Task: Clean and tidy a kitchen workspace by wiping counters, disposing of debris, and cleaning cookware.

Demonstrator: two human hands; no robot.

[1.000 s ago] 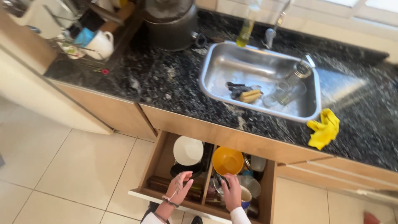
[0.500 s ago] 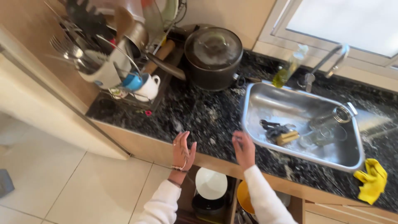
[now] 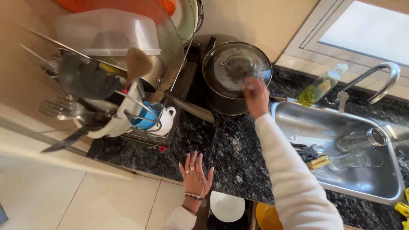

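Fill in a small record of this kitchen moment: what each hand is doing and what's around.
Right hand: reaching onto the glass lid of the dark pot
Left hand: open, fingers spread, at the edge of the black counter
Left of the pot: crowded dish rack
Sink: glasses, a sponge
Below: open drawer, white dish

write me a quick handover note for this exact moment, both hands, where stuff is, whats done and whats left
Left hand: open, fingers spread, flat on the edge of the black stone counter, holding nothing.
Right hand: reaching over the glass lid of the dark pot beside the sink; whether it grips the lid handle cannot be told from this blurred view.
Elsewhere: the drawer below is open, with a white bowl and a yellow bowl showing. The dish rack at left is full. Two glass jars and a sponge lie in the sink.
Done: drawer open. Left: lid on the pot, drawer not shut.
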